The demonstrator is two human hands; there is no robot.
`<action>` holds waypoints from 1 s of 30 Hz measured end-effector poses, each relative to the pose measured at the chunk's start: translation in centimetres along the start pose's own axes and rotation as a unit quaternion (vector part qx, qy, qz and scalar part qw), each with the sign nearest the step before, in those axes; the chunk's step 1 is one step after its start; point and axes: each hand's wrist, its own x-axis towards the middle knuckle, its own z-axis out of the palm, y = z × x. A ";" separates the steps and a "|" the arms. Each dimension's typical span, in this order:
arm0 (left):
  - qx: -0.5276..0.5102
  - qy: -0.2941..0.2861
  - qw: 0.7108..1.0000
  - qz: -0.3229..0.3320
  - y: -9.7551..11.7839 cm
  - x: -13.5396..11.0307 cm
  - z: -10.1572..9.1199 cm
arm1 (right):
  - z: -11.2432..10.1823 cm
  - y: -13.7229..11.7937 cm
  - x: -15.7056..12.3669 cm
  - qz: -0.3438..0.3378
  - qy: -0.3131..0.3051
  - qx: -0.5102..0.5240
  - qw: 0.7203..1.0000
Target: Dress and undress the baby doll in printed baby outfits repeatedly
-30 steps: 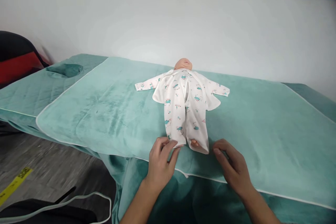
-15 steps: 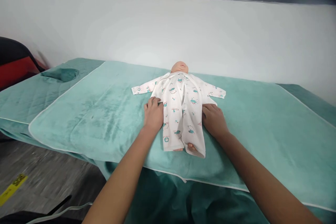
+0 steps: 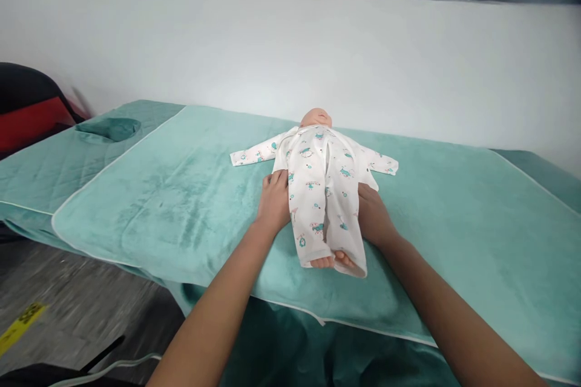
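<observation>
A baby doll (image 3: 316, 117) lies on its back on a green bed, its head toward the wall. It wears a white outfit (image 3: 313, 184) printed with small teal and pink figures, the sleeves spread to both sides. Bare toes (image 3: 323, 262) show at the trouser hems. My left hand (image 3: 275, 196) is closed at the doll's left-of-view hip, fingertips tucked behind the cloth. On the opposite side my right hand (image 3: 374, 213) grips at the hip, its fingers mostly hidden by the outfit.
A green plush cover (image 3: 158, 193) with white piping spreads over the bed. At the left end is a face hole (image 3: 109, 129). A white wall (image 3: 272, 48) stands behind, a black and red chair (image 3: 34, 109) at far left. A cable (image 3: 113, 365) hangs at lower left.
My hands have slid further behind the cloth at the doll's hips. The doll's legs have shifted slightly to the right, and more of its toes shows under the hems.
</observation>
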 end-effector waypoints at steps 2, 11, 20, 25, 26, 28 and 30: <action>-0.012 -0.004 1.000 0.001 0.0 0.0 0.0 | 0.3 0.2 0.1 -0.007 -0.020 -0.010 1.000; -0.056 0.000 0.998 -0.021 0.0 -0.1 -0.4 | 0.1 0.6 -0.1 0.003 -0.010 0.023 1.000; -0.084 -0.038 0.996 0.008 0.1 0.0 -0.6 | 0.2 1.0 -0.2 -0.016 0.033 0.119 0.992; -0.079 -0.020 0.996 -0.046 -0.2 0.0 0.0 | 0.3 0.6 -0.1 -0.010 0.018 0.084 0.996; -0.073 -0.017 0.995 -0.059 -0.2 0.0 0.0 | 0.2 0.5 -0.1 -0.006 0.013 0.072 0.997; -0.052 -0.007 0.995 -0.084 -0.3 -0.1 0.0 | 0.2 0.4 0.0 0.005 0.002 0.046 0.999; -0.033 0.011 0.994 -0.106 -0.2 -0.4 -0.1 | 0.2 0.4 0.0 0.012 -0.002 0.034 0.999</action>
